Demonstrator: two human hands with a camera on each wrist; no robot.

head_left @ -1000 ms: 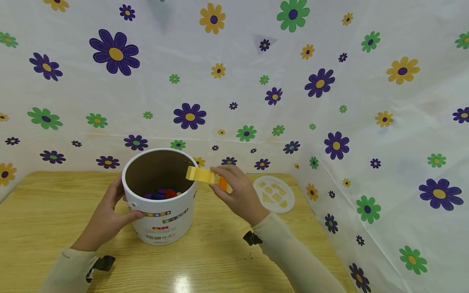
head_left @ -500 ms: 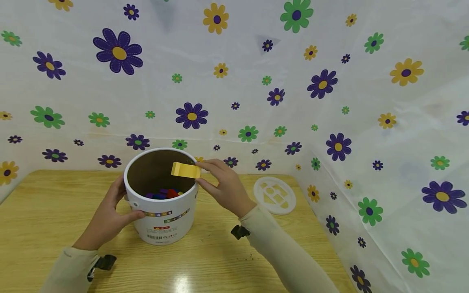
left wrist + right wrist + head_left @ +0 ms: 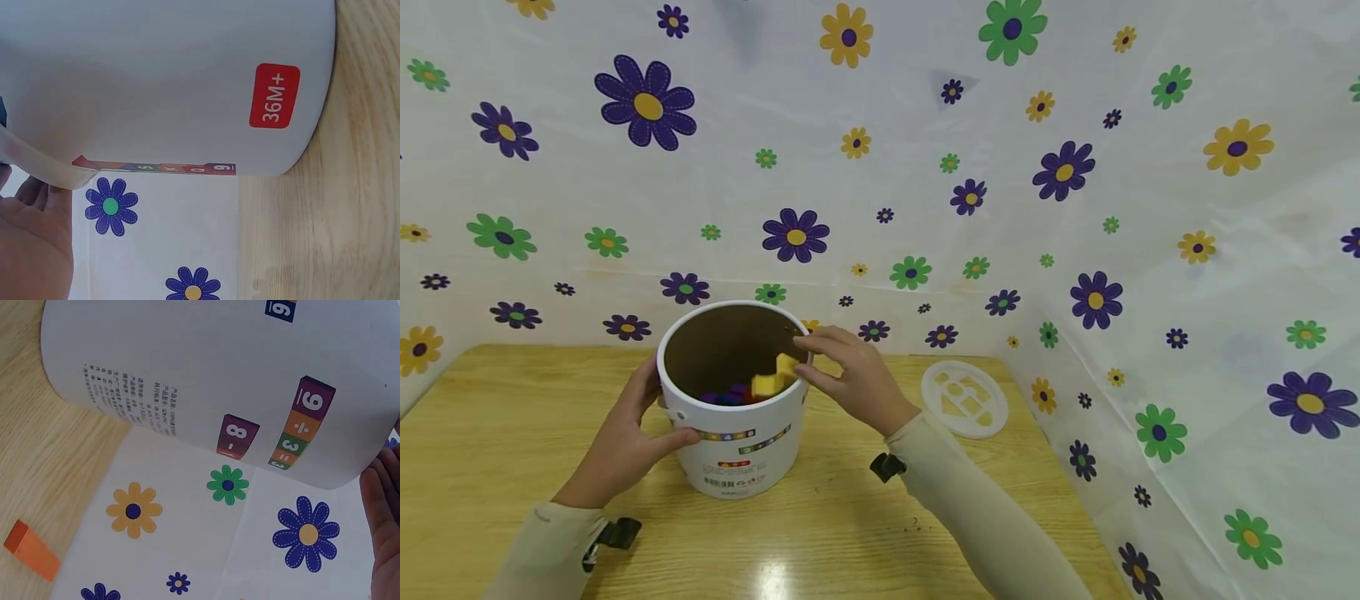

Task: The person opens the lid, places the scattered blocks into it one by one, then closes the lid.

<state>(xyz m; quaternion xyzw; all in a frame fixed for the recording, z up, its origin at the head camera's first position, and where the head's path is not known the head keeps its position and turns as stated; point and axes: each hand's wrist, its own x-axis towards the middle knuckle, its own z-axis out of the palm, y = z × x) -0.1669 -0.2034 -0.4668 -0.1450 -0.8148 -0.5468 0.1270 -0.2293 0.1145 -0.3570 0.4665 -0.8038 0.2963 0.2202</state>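
Observation:
My left hand grips the side of a white bucket, thumb lying across its printed front. Several purple and blue blocks and a bit of red show inside. At the right rim is my right hand, thumb and fingertips apart. A yellow block, tilted, is just beyond the thumb tip inside the bucket, seemingly out of the grasp. In the left wrist view, fingers of the left hand are at the rim. The right wrist view shows part of the right hand beside the rim; the yellow block is hidden there.
A round white plastic lid with cut-out shapes lies on the wooden table to the right. An orange block lies on the table in the right wrist view. Flower-patterned sheeting stands behind and to the right.
The right hand moved left to the bucket's rim with the yellow block. Its fingers have parted and the block has dropped lower inside, tilting. The left hand stays on the bucket.

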